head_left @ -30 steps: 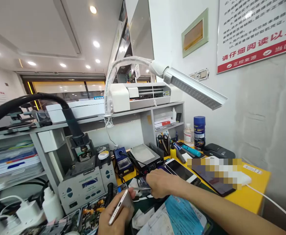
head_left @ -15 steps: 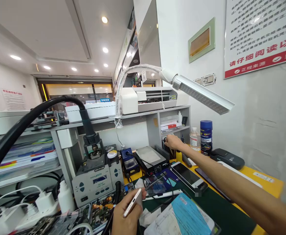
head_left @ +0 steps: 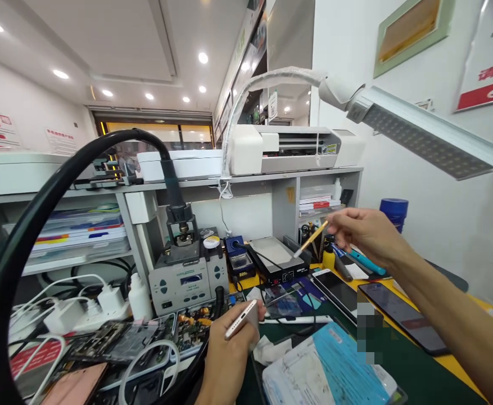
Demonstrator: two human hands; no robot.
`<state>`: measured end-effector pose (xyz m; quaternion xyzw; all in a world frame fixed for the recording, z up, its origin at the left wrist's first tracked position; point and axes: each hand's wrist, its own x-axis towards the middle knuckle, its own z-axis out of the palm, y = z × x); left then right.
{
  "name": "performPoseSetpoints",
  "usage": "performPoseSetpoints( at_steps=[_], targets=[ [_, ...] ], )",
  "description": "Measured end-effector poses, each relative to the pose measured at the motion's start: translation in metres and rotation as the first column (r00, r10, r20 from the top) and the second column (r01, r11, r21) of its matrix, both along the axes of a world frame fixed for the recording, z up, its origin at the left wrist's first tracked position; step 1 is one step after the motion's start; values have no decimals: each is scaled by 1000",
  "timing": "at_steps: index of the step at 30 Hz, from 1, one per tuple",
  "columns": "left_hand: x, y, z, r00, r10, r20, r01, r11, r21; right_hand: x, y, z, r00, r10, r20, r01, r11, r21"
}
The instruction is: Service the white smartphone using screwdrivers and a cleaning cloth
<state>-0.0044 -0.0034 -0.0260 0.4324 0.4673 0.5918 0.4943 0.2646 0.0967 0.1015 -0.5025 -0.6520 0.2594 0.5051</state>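
My left hand (head_left: 231, 343) is closed around a white smartphone (head_left: 243, 319) held upright on edge, its bottom edge with charging port and speaker holes facing me. A thin metallic rod (head_left: 280, 296) extends beyond the left fingertips; I cannot tell whether they hold it. My right hand (head_left: 356, 233) is raised at the right, pinching a slim yellow-handled tool (head_left: 313, 239) by its upper end. The tool's pale end points down to the left, in front of a grey-topped heating plate (head_left: 271, 251). Its exact kind is too small to make out.
A hot-air station (head_left: 187, 287) with a thick black hose (head_left: 103, 140) stands left. A blue packet (head_left: 347, 360) lies on the green mat, with phones (head_left: 402, 315) behind at right. A pen holder (head_left: 307, 236) stands below the shelf. A lamp (head_left: 423, 129) hangs overhead.
My right hand has come up and away from the pen holder, with the slim yellow-handled tool now in its fingers. The left hand keeps the smartphone. The view has shifted right-to-left less and tilted down.
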Motion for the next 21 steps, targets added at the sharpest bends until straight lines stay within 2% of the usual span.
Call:
performPoseSetpoints(
  at_steps=[4, 7, 11, 16, 21],
  targets=[
    [0, -4, 5, 999, -13, -45, 14, 999, 35, -15, -17, -10, 977, 150, -153, -156, 987, -29],
    [0, -5, 7, 999, -12, -43, 13, 999, 33, -26, -21, -17, 961, 226, -159, -240, 968, -72],
    [-2, -5, 7, 1000, -17, -12, 18, 999, 42, -42, -27, -34, 948, 316, -22, -316, 936, -154],
    [-5, -5, 4, 999, -49, -11, 49, 999, 20, -68, -39, -66, 876, 441, 195, -376, 879, -294],
    [-4, -6, 4, 998, -58, -36, 58, 998, 2, -76, -40, -100, 795, 483, 366, -397, 871, -288]
  ],
)
